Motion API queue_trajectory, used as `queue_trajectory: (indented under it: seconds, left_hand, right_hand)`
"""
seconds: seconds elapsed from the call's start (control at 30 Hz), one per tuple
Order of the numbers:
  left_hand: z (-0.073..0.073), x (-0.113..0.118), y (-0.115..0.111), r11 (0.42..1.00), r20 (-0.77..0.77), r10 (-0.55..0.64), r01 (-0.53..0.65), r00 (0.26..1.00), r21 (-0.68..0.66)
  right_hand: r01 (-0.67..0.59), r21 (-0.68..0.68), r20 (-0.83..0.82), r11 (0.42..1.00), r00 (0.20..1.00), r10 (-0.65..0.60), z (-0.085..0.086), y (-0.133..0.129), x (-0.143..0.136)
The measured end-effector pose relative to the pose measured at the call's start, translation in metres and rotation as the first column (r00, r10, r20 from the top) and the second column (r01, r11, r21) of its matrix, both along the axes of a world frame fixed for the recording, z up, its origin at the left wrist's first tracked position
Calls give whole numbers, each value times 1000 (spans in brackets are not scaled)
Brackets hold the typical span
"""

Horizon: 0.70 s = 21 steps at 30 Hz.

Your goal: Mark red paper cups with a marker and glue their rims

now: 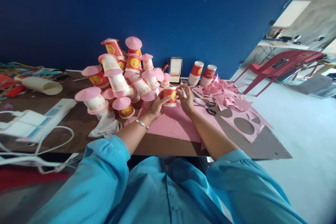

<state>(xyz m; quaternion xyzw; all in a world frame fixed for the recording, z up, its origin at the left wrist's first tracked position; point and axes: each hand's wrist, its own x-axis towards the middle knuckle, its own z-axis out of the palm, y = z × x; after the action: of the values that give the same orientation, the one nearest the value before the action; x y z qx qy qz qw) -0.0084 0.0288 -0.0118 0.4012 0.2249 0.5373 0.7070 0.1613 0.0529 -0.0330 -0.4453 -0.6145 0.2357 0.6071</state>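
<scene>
A red and white paper cup [169, 96] with a yellow emblem is in my left hand [156, 106], whose fingers and thumb wrap its left side. My right hand [187, 101] is just right of the cup, its fingers closed on a white marker [184, 93] with an orange end. Beneath both hands lies pink paper [174, 124]. To the left is a pile of several paper cups topped with pink paper cones [89, 94]. Dark-handled scissors [210, 108] rest right of my right hand.
Two red cups [209, 73] stand at the back right, near pink scraps [222, 92] and a cut-out sheet [243, 126]. On the left are a power strip [49, 117], cables and a cardboard tube [43, 84]. A blue wall [162, 14] rises behind; a red chair [273, 64] stands right.
</scene>
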Motion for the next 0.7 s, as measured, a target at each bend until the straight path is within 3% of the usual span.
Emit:
queue_trajectory:
  seconds: [0.17, 0.33, 0.5, 0.7]
  left_hand:
    - [-2, 0, 0, 997, -65, -22, 27, 998, 78]
    - [-3, -2, 0, 992, -152, 29, -9, 988, 125]
    - [-4, -1, 0, 988, -257, 80, -43, 963, 147]
    - [-5, -3, 1, 980, -367, 35, 39, 929, 194]
  right_hand:
    - [-31, -25, 39, 999, 999, 32, -13, -10, 2]
    - [-42, -17, 62, 999, 997, 43, -9, -11, 5]
    - [-41, 78, 8, 996, 999, 41, -4, -14, 7]
    - [-141, 41, -4, 989, 990, 141, 0, -15, 9]
